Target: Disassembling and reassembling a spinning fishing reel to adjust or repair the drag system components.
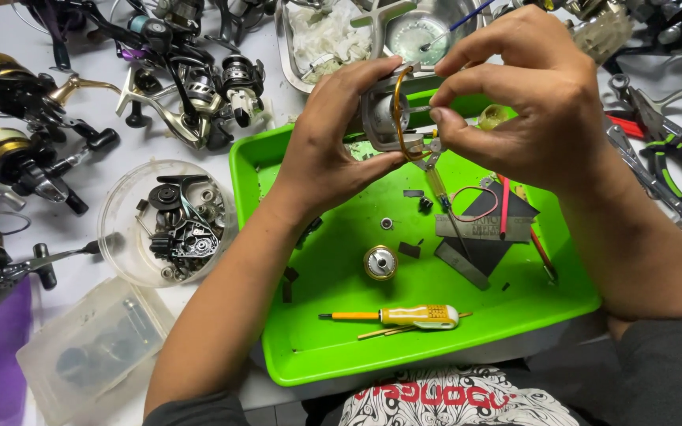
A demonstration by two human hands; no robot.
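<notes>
A white worktable (278, 102) spreads beneath a bright green plastic tray (333, 347) set in front of the person, with fishing reels (191, 87) crowded along the table's far-left edge. Above the tray's far rim, the left hand (329, 142) curls around a silver reel rotor (380, 114) fitted with a gold bail wire (399, 110), thumb and fingers closed on its sides so that it is held clear of the tray. The right hand (542, 99) is pinched narrow, thumb and forefinger pressed together on a small part at the rotor's right side; what that part is cannot be made out. A metal tray (290, 55) holding crumpled white paper sits just beyond the hands. To the left of the green tray stands a round clear tub (116, 252) filled with dark reel parts, and nearer the person lies a clear lidded box (88, 347). Pliers with green-and-black grips (672, 170) lie on the table to the right. Inside the green tray rest grey card pieces (475, 237), a yellow-handled screwdriver (412, 316) near the front rim, and a small gold-and-silver knob (380, 263) at the centre.
</notes>
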